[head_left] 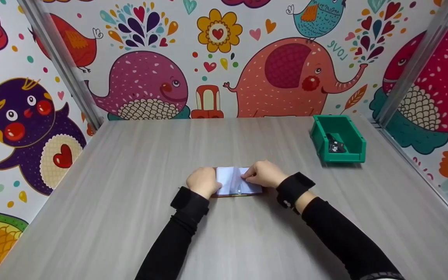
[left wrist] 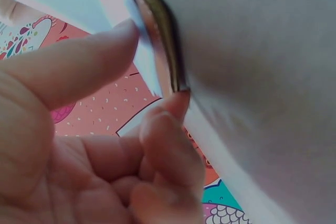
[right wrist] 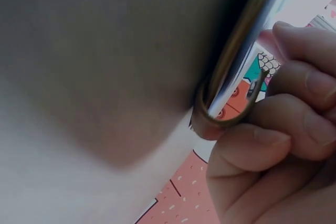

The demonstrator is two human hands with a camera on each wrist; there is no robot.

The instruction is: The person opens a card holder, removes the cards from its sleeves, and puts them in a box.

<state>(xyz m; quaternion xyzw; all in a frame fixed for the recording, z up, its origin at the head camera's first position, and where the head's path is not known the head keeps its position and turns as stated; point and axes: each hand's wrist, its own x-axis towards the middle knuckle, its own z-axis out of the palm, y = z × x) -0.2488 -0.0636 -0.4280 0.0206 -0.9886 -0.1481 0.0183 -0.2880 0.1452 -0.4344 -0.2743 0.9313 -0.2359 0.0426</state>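
A small open notebook (head_left: 252,189) with white pages and a brown cover lies on the table in the head view. My left hand (head_left: 202,181) grips its left edge; in the left wrist view the thumb rests on the pages and a fingertip touches the cover edge (left wrist: 167,51). A page (head_left: 235,179) stands raised near the middle, looking partly see-through. My right hand (head_left: 266,174) pinches at the pages beside it with thumb and forefinger. Below those fingers, a curved brown strap (right wrist: 210,127) with a metal snap sticks out from the cover in the right wrist view.
At the back right of the wood-grain table (head_left: 138,155) stands a green bin (head_left: 344,157) with a small black item (head_left: 336,146) inside, its kind unclear. Cartoon-printed walls (head_left: 216,70) enclose the back and sides, with metal posts (head_left: 62,64) at the corners.
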